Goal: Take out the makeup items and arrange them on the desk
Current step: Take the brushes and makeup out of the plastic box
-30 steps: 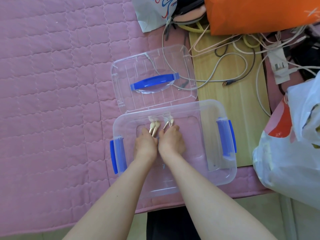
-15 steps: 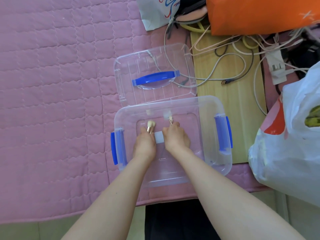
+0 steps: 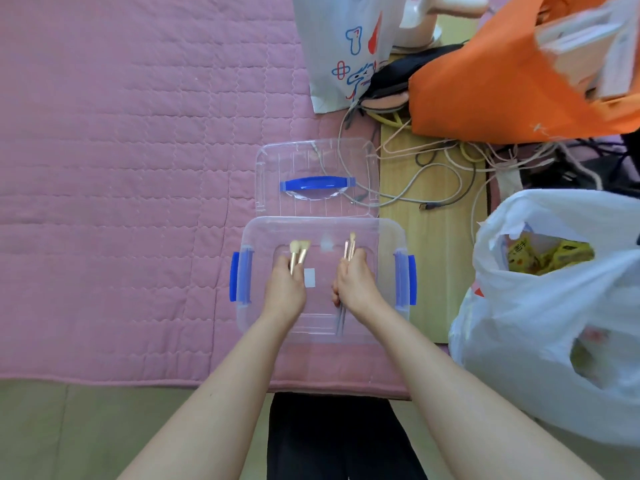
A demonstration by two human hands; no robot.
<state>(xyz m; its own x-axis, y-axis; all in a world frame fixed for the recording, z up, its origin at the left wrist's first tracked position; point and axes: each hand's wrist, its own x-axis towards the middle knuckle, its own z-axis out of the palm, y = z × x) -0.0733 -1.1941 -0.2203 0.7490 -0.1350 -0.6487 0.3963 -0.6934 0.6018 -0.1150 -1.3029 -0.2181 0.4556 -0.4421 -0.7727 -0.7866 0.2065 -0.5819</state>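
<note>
A clear plastic box (image 3: pixel 388 233) with blue side latches sits on the pink quilted cover. Both my hands are over its inside. My left hand (image 3: pixel 284 289) grips two makeup brushes with fluffy tan heads (image 3: pixel 298 250) that point away from me. My right hand (image 3: pixel 355 284) grips two thinner brushes (image 3: pixel 349 244); their tips stick out past my fingers and their grey handles show below my palm. A small white label (image 3: pixel 309 277) lies on the box floor between my hands.
The box's clear lid (image 3: pixel 270 174) with a blue handle lies just beyond the box. A wooden board (image 3: pixel 436 237) with tangled cables is to the right. A white plastic bag (image 3: pixel 554 306) stands at right, an orange bag (image 3: pixel 485 81) and a printed bag (image 3: pixel 343 46) at the back.
My hands have moved apart inside the box, each holding its own pair of brushes. The camera has tilted, so the box sits lower in view.
</note>
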